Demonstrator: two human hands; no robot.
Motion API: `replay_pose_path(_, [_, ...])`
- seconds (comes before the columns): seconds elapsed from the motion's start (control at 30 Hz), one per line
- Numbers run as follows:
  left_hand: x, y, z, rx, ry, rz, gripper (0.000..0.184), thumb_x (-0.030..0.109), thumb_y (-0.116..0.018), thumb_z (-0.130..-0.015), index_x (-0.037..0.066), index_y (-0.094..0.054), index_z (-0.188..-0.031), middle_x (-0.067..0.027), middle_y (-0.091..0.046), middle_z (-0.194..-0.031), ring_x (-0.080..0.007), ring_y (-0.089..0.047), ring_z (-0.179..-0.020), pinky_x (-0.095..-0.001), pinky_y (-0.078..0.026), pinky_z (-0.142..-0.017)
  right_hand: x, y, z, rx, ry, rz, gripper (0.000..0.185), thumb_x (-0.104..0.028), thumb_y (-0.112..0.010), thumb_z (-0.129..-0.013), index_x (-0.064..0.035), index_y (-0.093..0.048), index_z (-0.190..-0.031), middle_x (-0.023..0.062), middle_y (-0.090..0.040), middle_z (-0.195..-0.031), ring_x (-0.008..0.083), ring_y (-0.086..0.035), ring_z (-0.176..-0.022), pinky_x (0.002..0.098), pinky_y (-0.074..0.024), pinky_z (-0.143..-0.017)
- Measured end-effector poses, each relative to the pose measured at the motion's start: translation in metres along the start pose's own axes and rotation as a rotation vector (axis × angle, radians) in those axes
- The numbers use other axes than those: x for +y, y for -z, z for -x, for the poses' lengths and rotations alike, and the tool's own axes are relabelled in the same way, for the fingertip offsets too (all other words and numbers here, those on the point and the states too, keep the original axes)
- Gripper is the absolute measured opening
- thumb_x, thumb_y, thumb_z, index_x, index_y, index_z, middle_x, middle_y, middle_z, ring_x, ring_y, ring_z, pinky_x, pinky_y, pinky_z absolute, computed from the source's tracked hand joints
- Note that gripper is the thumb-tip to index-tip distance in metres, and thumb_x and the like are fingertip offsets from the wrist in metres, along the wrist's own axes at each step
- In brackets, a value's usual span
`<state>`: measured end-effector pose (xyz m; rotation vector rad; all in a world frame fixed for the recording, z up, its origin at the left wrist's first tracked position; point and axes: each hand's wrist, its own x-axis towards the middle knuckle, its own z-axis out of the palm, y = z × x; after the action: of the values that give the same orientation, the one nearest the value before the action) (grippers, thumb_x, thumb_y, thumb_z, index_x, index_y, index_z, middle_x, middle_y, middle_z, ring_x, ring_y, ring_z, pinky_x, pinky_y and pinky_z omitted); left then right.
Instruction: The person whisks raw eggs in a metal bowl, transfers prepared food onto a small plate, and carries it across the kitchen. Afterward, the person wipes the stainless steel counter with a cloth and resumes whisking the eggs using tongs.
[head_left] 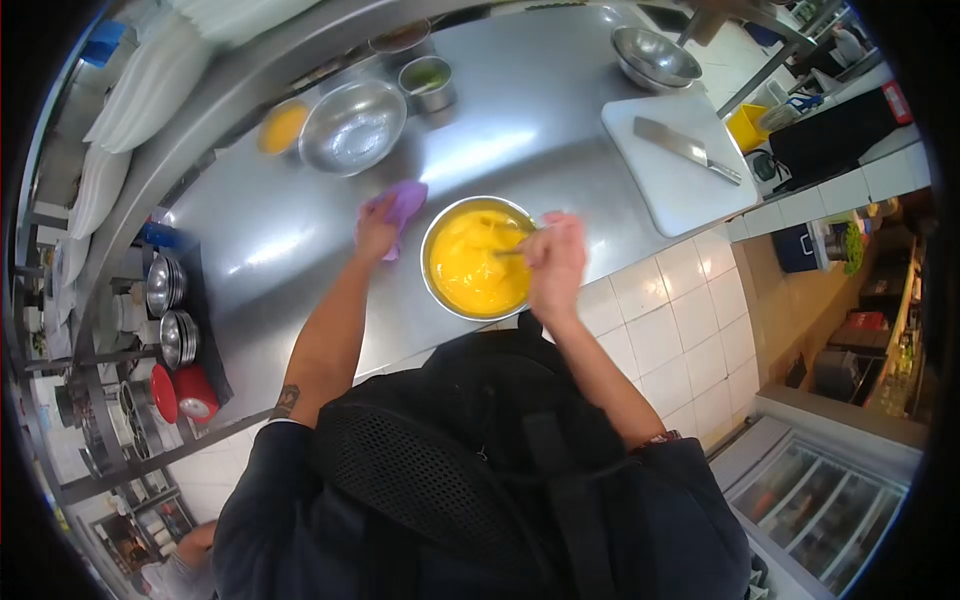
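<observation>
A metal bowl (428,285) with bright yellow liquid, like beaten egg, stands near the front edge of the steel counter. Over its right rim, my right hand (556,265) is closed around a thin metal utensil (508,254) that dips into the liquid. Its lower end is hidden and my hand is blurred, so whether it is a fork or a whisk cannot be told. To the left of the bowl, my left hand (377,228) grips a purple cloth (405,204) against the counter, apart from the bowl.
Behind sit a wide metal bowl (353,128), a container of yellow liquid (284,127) and a pot with green contents (427,82). At right, a knife (672,140) lies on a white cutting board (650,188). Stacked bowls (655,58) stand beyond. White plates (150,80) fill the left shelf.
</observation>
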<state>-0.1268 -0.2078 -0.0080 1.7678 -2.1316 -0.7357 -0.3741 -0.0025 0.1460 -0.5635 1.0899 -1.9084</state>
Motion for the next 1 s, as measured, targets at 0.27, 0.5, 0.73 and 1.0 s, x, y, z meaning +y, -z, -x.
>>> replay_pose_path(0.27, [0.005, 0.006, 0.001, -0.015, 0.033, 0.038, 0.058, 0.018, -0.065, -0.084, 0.034, -0.054, -0.139, -0.0199, -0.043, -0.138, -0.0388, -0.049, -0.126, -0.0408, -0.042, -0.108, -0.007, 0.009, -0.001, 0.021, 0.03, 0.001, 0.019, -0.02, -0.039, -0.107, -0.003, -0.047, -0.109, -0.0006, -0.042, -0.062, 0.0095, -0.041, -0.055, 0.0275, -0.0411, -0.059])
replay_pose_path(0.5, [0.002, 0.0, 0.003, 0.01, 0.003, -0.01, 0.052, 0.025, -0.063, -0.087, 0.031, -0.055, -0.138, -0.019, -0.044, -0.14, -0.0383, -0.051, -0.125, -0.0421, -0.042, -0.107, -0.038, 0.003, -0.001, -0.013, 0.164, -0.185, 0.017, -0.018, -0.041, -0.106, -0.0031, -0.048, -0.108, -0.0008, -0.04, -0.061, 0.0096, -0.039, -0.055, 0.0269, -0.0395, -0.059])
replay_pose_path(0.73, [-0.005, -0.003, -0.006, 0.011, 0.013, -0.013, 0.056, 0.02, -0.066, -0.085, 0.033, -0.054, -0.139, -0.0184, -0.044, -0.139, -0.0366, -0.051, -0.125, -0.0413, -0.042, -0.108, -0.061, -0.001, 0.003, -0.018, 0.204, -0.115, 0.017, -0.018, -0.04, -0.106, -0.0034, -0.047, -0.111, -0.0008, -0.039, -0.062, 0.01, -0.038, -0.055, 0.0274, -0.0383, -0.058])
replay_pose_path(1.0, [0.006, 0.003, 0.008, 0.007, 0.019, -0.038, 0.051, 0.028, -0.063, -0.088, 0.032, -0.055, -0.138, -0.0167, -0.045, -0.143, -0.0375, -0.048, -0.129, -0.0431, -0.041, -0.108, -0.059, 0.002, 0.01, -0.028, 0.24, -0.044, 0.015, -0.017, -0.039, -0.106, -0.0035, -0.046, -0.109, -0.001, -0.038, -0.06, 0.0097, -0.038, -0.054, 0.0263, -0.0381, -0.057])
